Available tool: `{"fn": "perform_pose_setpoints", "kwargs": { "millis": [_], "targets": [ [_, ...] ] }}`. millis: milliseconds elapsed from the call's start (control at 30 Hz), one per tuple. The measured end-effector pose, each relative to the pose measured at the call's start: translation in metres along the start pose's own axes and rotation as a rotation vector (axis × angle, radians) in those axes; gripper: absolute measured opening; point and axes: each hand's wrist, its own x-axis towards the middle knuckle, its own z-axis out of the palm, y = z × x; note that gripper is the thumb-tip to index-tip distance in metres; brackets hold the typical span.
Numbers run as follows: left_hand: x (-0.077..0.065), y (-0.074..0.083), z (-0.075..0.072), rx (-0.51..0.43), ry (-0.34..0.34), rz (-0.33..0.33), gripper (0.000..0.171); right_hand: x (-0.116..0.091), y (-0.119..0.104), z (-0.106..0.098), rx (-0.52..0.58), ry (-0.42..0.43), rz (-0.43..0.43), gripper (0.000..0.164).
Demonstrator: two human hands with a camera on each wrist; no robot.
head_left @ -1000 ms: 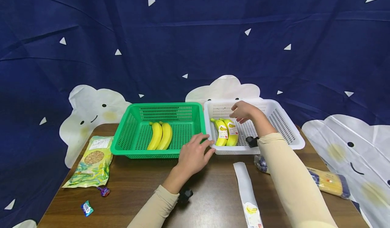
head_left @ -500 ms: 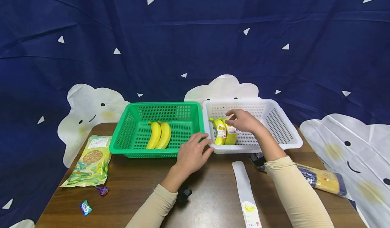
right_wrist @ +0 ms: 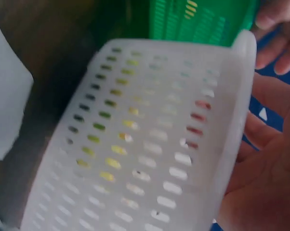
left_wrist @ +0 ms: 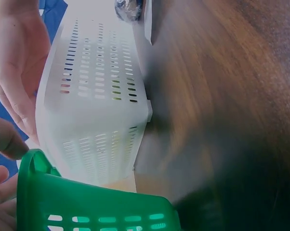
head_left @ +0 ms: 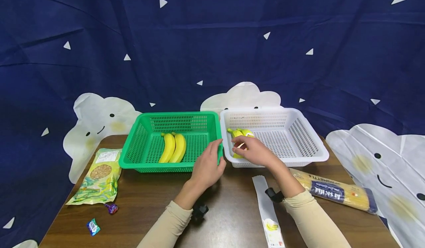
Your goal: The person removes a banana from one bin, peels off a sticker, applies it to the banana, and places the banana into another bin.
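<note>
My left hand (head_left: 207, 166) rests at the front right corner of the green basket (head_left: 147, 164), its fingers at the rim. In the left wrist view, the fingertips lie right beside that green rim. Two bare yellow bananas (head_left: 179, 147) lie inside this basket. My right hand (head_left: 254, 152) reaches over the front rim into the white basket (head_left: 310, 158), fingers bent low above two labelled bananas (head_left: 237, 133). It hides most of both bananas and their labels. Through the white basket's slots, the right wrist view shows yellow banana skin and reddish fingertips.
A white label strip (head_left: 267, 205) with a banana picture lies before the white basket. Right of it is a spaghetti pack (head_left: 338, 192). A green and yellow bag (head_left: 99, 176) and two wrapped candies (head_left: 93, 226) lie left on the wooden table (head_left: 149, 215).
My right hand has moved left and nearer, from over the right labelled banana to the left one. My left hand has shifted slightly left, off the white basket's rim onto the green one.
</note>
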Motion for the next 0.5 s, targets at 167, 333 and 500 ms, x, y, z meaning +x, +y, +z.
{"fn": "perform_pose_setpoints", "kwargs": {
  "millis": [167,333,500],
  "targets": [
    [0.001,-0.002,0.0,-0.132,0.069,0.009,0.049,-0.001,-0.002,0.012,-0.021,0.037,-0.014,0.035],
    [0.0,-0.005,-0.002,-0.254,0.15,0.015,0.041,-0.002,-0.008,0.023,-0.075,0.076,0.017,0.045],
    [-0.001,-0.006,-0.005,-0.377,0.192,-0.009,0.032,0.0,-0.013,0.032,-0.136,0.109,0.042,0.057]
  ]
}}
